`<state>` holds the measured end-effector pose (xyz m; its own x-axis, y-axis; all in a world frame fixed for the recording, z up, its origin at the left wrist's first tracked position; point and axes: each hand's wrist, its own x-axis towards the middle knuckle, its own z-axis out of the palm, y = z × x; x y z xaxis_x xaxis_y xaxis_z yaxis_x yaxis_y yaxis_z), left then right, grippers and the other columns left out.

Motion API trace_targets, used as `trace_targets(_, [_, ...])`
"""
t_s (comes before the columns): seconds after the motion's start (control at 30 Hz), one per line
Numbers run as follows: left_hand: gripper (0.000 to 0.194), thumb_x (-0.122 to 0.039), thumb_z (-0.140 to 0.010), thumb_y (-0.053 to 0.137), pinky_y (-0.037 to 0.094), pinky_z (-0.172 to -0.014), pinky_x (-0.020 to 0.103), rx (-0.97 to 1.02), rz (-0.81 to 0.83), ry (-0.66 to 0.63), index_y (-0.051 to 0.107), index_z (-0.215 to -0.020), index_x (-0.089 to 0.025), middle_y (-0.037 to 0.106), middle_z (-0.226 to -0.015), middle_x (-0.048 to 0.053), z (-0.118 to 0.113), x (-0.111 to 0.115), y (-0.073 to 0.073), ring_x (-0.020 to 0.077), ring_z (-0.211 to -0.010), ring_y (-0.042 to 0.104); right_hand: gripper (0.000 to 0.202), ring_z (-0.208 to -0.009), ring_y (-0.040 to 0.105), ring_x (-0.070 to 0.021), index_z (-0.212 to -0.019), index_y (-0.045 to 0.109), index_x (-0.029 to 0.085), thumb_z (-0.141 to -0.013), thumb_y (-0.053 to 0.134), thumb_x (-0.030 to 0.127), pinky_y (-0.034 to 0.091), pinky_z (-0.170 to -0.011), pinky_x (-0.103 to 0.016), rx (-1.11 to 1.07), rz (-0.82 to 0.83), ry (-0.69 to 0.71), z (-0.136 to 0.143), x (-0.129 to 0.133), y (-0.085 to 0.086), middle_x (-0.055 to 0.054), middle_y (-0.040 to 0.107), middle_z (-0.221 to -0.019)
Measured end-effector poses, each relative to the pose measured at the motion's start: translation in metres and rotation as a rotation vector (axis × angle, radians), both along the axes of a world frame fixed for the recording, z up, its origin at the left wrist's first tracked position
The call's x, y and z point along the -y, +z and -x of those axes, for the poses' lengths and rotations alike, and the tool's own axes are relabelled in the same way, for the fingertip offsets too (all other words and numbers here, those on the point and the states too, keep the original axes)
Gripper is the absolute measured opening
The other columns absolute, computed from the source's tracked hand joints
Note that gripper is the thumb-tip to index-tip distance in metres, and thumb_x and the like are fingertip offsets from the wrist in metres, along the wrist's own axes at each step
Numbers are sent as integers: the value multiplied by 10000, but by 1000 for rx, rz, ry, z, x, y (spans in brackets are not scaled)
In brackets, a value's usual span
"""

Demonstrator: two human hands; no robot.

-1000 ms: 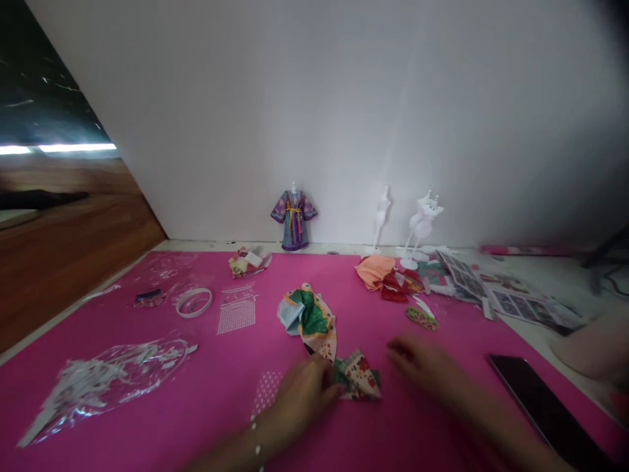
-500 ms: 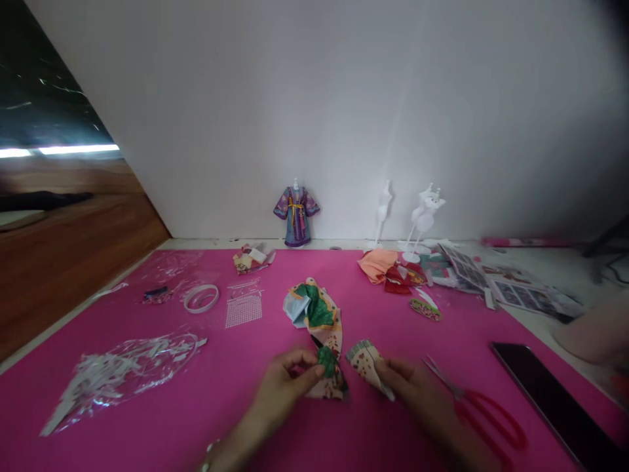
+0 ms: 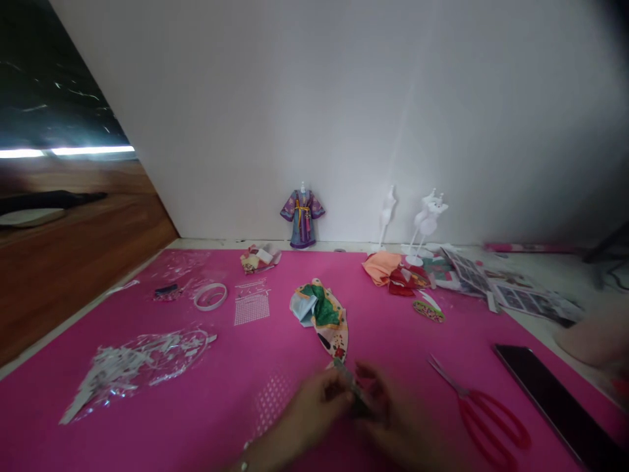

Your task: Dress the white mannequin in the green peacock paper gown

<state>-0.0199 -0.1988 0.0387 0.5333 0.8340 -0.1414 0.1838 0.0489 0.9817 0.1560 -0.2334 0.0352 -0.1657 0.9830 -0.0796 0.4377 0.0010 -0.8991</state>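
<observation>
My left hand (image 3: 319,398) and my right hand (image 3: 388,410) are close together above the front middle of the pink mat. A small piece of patterned cloth (image 3: 348,377), dark and blurred, lies between the fingers of both. Its lower part is smeared by motion and partly covered by the right hand. Just beyond the fingertips lies a cream printed cloth with a green, orange-edged section (image 3: 328,313) and a pale blue part folded over at its left. Beside my left forearm shows a sheet of white dots (image 3: 272,396).
Red-handled scissors (image 3: 464,393) and a dark phone (image 3: 550,400) lie at the right. To the left are a plastic bag of white strips (image 3: 132,364) and a tape roll (image 3: 211,296). A dressed mini mannequin (image 3: 303,219) and bare white ones (image 3: 426,219) stand at the wall.
My hands have come together, bringing the cloth pieces they held apart to one spot. My left hand moved right, uncovering the dotted sheet. The view has shifted slightly.
</observation>
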Motion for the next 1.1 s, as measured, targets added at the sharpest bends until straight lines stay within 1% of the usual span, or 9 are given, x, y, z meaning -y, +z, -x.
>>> trace_targets(0.07, [139,-264,-782,546,468,-661,264,-139,-96,3,643,-795,-165,686,-765,25,2,-1,2,171,-722,630,613,-981,616,-211,-1286,485,251,-696,586,116,473,-834,-311,134,-82,62,12,0,-10,-63,626,-1117])
trace_targets(0.2, [131,-224,-806,538,432,-645,270,-461,-424,168,665,-791,-193,673,-786,24,19,-28,15,177,-715,607,372,-892,614,-180,-1048,619,250,-742,514,66,440,-738,-253,344,-164,127,31,-4,-18,-42,611,-1016])
trace_targets(0.3, [121,-200,-825,518,455,-767,345,-543,-552,305,628,-867,-170,638,-891,72,37,-64,22,229,-855,589,274,-812,611,-152,-865,627,231,-771,474,24,406,-671,-218,423,-195,122,33,-11,-14,-25,618,-934])
trace_targets(0.43, [411,-41,-770,473,410,-982,418,-558,-683,369,552,-1151,-173,550,-1165,106,52,-109,19,249,-1111,519,234,-783,607,-156,-820,594,200,-793,450,17,402,-676,-228,538,-250,31,4,-33,-5,-30,633,-857])
trace_targets(0.6, [544,1,-720,495,384,-1055,411,-544,-740,282,554,-1232,-174,478,-1336,121,51,-142,5,252,-1247,470,188,-803,620,-203,-899,632,183,-873,449,151,425,-693,-285,742,-324,-83,-55,-69,9,-76,655,-894])
trace_targets(0.73, [281,-58,-738,538,452,-965,381,-539,-746,230,691,-942,-176,573,-1245,124,47,-150,3,253,-1131,560,277,-1075,550,-290,-1067,656,159,-807,559,165,400,-895,-386,783,-400,-88,-56,-79,15,-158,612,-1161])
trace_targets(0.83, [207,-49,-713,533,464,-909,334,-530,-752,220,679,-765,-187,650,-1062,82,47,-147,6,211,-999,602,211,-986,570,-250,-1012,671,197,-837,555,216,420,-855,-360,703,-423,20,-21,-74,13,-105,644,-1041])
trace_targets(0.97, [242,-30,-666,506,457,-874,313,-521,-743,241,651,-769,-194,666,-935,43,51,-142,17,190,-927,604,180,-1001,561,-290,-966,669,222,-794,623,241,405,-866,-403,729,-424,85,29,-73,6,-89,650,-1024])
trace_targets(1.1, [196,-95,-716,494,460,-814,304,-519,-701,282,628,-818,-195,692,-909,36,58,-136,37,187,-860,617,174,-920,600,-247,-914,684,215,-871,521,174,411,-789,-331,750,-430,73,33,-88,2,-87,676,-982])
